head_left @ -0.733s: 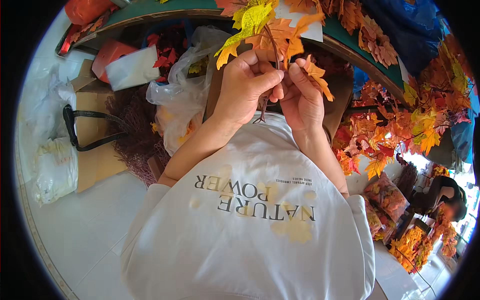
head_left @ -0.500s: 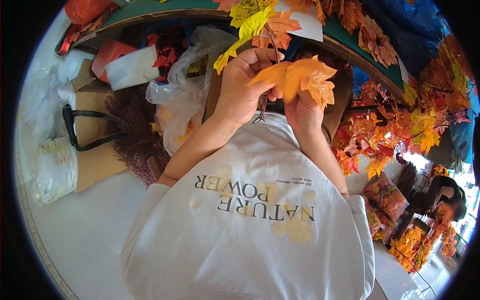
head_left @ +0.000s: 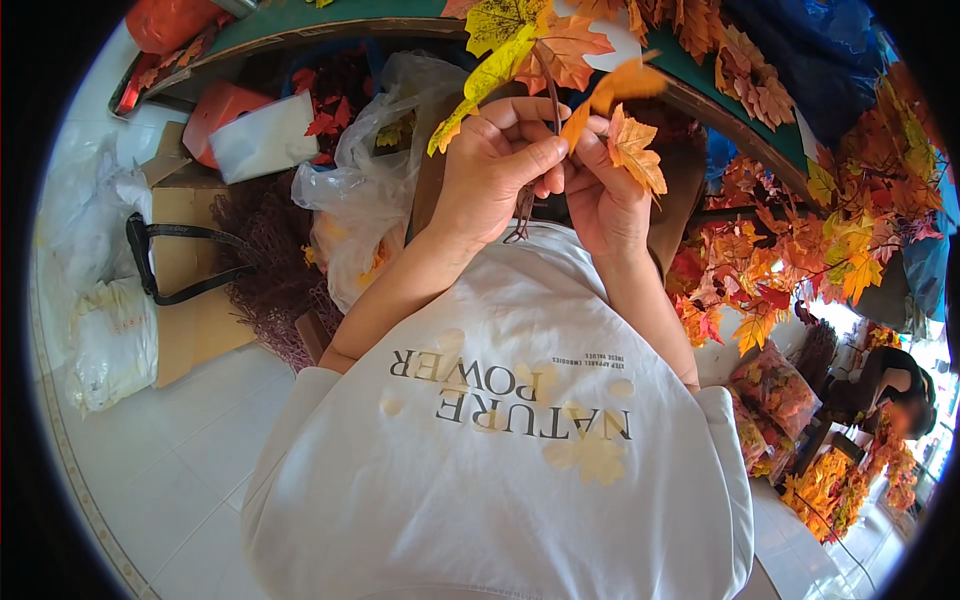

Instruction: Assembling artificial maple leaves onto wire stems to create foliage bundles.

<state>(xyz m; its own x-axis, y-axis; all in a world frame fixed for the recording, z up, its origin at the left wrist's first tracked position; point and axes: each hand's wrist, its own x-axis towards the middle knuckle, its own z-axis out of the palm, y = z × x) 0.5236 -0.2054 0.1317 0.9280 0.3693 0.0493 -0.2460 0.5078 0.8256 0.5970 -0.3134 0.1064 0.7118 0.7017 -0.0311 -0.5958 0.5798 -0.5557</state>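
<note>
My left hand is closed round the brown stem of an artificial leaf branch, whose lower ends poke out beneath my fingers. Yellow-green leaves and an orange leaf spread from the top of the branch. Close beside it, my right hand pinches an orange maple leaf sprig against the stem. One leaf of that sprig is smeared by motion above my right fingers. Both sets of fingertips meet at the stem, and the exact joint is hidden.
A green-topped table curves across the far side. Bundles of autumn leaves hang at the right. Left of me are a clear plastic bag, a cardboard box and purple-brown twigs. Another person sits far right.
The orange sprig has turned; its blurred leaf swung upward and right, uncovering my fingers. My right hand has drawn in to the stem. The branch stays in my left hand.
</note>
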